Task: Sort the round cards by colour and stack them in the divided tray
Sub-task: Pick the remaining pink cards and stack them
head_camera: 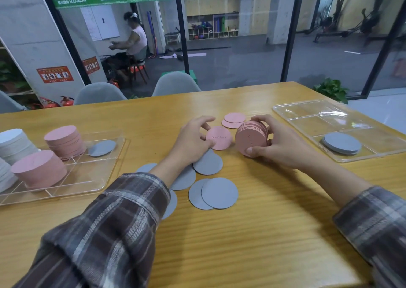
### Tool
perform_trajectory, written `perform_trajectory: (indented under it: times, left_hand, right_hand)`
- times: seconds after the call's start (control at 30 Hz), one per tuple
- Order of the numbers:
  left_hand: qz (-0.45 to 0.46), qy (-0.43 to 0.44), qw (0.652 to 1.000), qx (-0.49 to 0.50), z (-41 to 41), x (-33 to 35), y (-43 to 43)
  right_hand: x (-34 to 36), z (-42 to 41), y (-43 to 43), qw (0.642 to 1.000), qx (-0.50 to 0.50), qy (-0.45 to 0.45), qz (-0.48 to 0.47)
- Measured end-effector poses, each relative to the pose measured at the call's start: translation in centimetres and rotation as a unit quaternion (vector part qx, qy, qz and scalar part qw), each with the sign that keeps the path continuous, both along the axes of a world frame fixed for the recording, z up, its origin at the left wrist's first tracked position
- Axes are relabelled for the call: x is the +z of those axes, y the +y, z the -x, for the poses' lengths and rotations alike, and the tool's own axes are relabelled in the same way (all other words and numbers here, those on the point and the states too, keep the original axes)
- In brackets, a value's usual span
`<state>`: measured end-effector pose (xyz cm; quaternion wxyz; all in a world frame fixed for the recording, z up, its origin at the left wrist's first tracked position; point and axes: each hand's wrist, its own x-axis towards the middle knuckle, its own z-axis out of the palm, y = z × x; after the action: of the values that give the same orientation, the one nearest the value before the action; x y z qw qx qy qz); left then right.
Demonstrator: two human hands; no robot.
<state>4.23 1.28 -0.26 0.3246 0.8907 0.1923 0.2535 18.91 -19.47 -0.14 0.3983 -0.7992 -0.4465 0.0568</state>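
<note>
Right now my right hand (279,147) has its fingers and thumb curled round a thick pink stack (251,137), held on edge just above the table (274,221). My left hand (193,140) is bent over a single pink card (219,138) that lies flat beside the stack, thumb on its near edge and fingers over the far edge, so it pinches the card.

Just behind sit two loose pink cards (234,118), overlapping and not yet gathered. In front of and under my left wrist, the loose grey cards (219,193) lie spread flat, several overlapping and none collected.

Progress: I judge it midway. Pink is nearly gathered but not in a tray, and grey is mostly left.

Containers: the right tray (329,116), clear and divided, is well to the right of my right hand. A low grey pile (341,143) in a near compartment is the only content I can see. The left tray (94,178), also clear and divided, holds two tall pink stacks (64,141), one far and one near. It has white stacks (14,142) at its left edge, partly cut off, and one grey card (102,148) in the far right compartment. I cannot tell whether that card lies flat or leans on a divider.

Left to do: the pink stack and the loose greys go into the right tray.
</note>
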Motion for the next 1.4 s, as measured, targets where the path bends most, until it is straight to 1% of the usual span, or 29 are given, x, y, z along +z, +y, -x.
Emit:
perform_trajectory:
  times: [0.13,0.2,0.27,0.33,0.4,0.47,0.57,0.67,0.73,0.97,1.1,1.23,1.3,1.4]
  left_hand:
    - [0.099,-0.069,0.993,0.006,1.5,0.6,0.0]
    - [0.132,-0.095,0.987,0.009,2.2,1.1,-0.1]
    - [0.164,-0.106,0.981,0.002,3.1,1.6,-0.3]
    - [0.184,-0.102,0.977,-0.034,4.0,1.9,-0.8]
    - [0.174,-0.099,0.977,-0.073,4.5,1.9,-1.5]
    - [0.139,-0.106,0.980,-0.092,4.3,1.6,-2.2]
    - [0.090,-0.126,0.984,-0.083,3.5,1.0,-2.9]
    - [0.065,-0.152,0.984,-0.071,3.2,0.6,-3.3]
    - [0.051,-0.161,0.983,-0.074,3.2,0.4,-3.7]
    - [0.031,-0.192,0.979,-0.059,2.8,0.4,-4.7]
    - [0.040,-0.201,0.977,-0.053,2.7,0.3,-4.8]
    - [0.035,-0.180,0.982,-0.053,2.7,0.1,-4.7]
    - [0.028,-0.129,0.990,-0.055,2.6,-0.3,-4.4]
    - [0.042,-0.023,0.995,-0.086,2.7,-0.6,-4.1]
  right_hand:
    - [-0.2,0.3,0.2,1.000,0.002,0.017,-0.007]
    - [-0.3,0.4,0.2,1.000,-0.004,0.020,-0.011]
    - [-0.3,0.5,0.2,1.000,-0.010,0.024,-0.016]
    - [-0.2,0.7,0.2,0.999,-0.012,0.032,-0.019]
    - [-0.2,0.9,0.3,0.999,-0.001,0.046,-0.017]
    - [-0.2,1.2,0.4,0.998,0.028,0.061,-0.016]
    - [0.0,1.4,0.4,0.994,0.075,0.074,-0.014]
    - [0.5,1.8,0.2,0.987,0.103,0.124,-0.029]
    - [0.7,2.1,0.1,0.983,0.114,0.140,-0.030]
    - [0.7,2.3,0.2,0.987,0.112,0.110,-0.027]
    - [0.7,2.7,0.2,0.991,0.102,0.089,-0.023]
    - [0.7,2.8,0.2,0.993,0.097,0.060,-0.018]
    - [0.7,2.8,0.2,0.994,0.098,0.049,-0.018]
    - [0.6,2.9,0.3,0.994,0.103,0.038,-0.014]
